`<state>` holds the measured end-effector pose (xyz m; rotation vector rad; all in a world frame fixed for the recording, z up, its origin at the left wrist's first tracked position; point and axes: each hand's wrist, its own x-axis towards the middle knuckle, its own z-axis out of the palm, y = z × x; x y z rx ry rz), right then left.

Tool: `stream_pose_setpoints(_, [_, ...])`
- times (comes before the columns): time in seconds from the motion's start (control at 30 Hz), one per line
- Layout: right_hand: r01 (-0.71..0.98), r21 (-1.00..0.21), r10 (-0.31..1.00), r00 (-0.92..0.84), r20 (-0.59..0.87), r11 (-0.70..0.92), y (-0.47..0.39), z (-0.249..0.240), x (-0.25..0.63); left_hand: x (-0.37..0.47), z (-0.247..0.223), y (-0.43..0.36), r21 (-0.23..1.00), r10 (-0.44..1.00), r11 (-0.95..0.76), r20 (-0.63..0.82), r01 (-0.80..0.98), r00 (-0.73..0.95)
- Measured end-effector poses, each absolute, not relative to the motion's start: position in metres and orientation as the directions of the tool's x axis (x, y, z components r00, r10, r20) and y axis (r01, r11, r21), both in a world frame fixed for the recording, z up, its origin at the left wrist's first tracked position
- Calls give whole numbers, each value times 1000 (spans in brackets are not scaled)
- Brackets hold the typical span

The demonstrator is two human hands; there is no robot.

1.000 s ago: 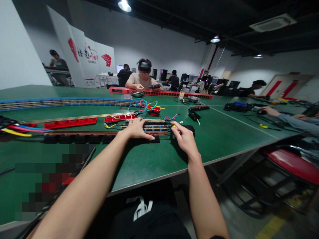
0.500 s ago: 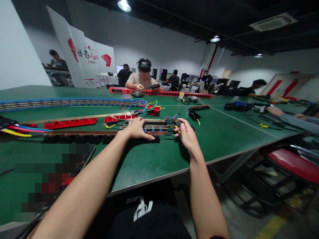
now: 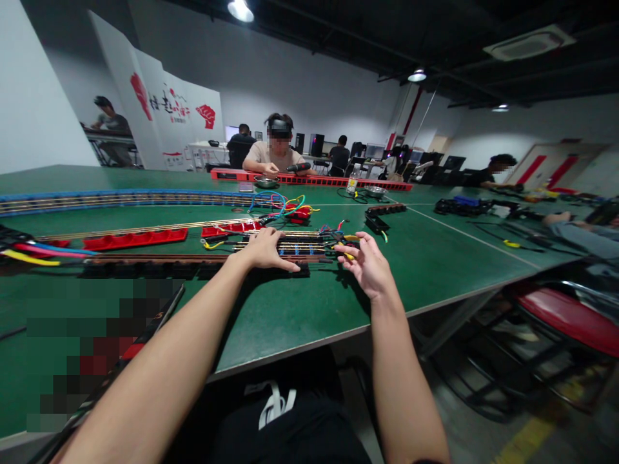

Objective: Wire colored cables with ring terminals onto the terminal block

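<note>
My left hand (image 3: 264, 249) lies across several long rail strips (image 3: 304, 247) with copper-coloured bars, its thumb stretched along the near black strip and its other fingers partly hidden behind. To the right of the strips' ends, my right hand (image 3: 371, 267) is closed around pliers with yellow handles (image 3: 349, 249). The dark jaws point left, beside a cluster of thin coloured wires (image 3: 331, 229); whether they touch a wire I cannot tell. A yellow-tipped cable (image 3: 213, 244) lies left of my left hand.
Red plastic strips (image 3: 135, 240) and a curved blue rail (image 3: 120, 201) lie behind on the green table (image 3: 290, 316). A short black rail piece (image 3: 377, 222) sits to the right. Opposite, a person (image 3: 275, 154) works behind a long red strip (image 3: 338, 182). A red stool (image 3: 570, 316) stands at right.
My right hand has shifted slightly right with the pliers, and its palm has turned more upward. The green tip by the near strip's end no longer shows. My left hand stays put.
</note>
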<state>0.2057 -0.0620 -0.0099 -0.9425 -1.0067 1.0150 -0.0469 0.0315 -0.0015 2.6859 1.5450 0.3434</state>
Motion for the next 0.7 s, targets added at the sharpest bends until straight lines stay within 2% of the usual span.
stream_pose_setpoints(0.2, [-340, -884, 942, 211, 261, 321, -59, -14, 211, -47, -1, 31, 132, 855, -512, 176, 849, 488])
stream_pose_setpoints(0.47, [-554, -812, 972, 224, 69, 185, -63, -6, 213, -47, -1, 31, 130, 853, -515, 171, 847, 492])
stream_pose_setpoints(0.6, [-540, -828, 978, 204, 48, 153, -67, -3, 211, -47, -2, 33, 124, 855, -511, 174, 850, 489])
stream_pose_setpoints(0.7, [-417, -880, 952, 283, 112, 227, -68, -4, 208, -47, -3, 33, 120, 855, -510, 176, 852, 487])
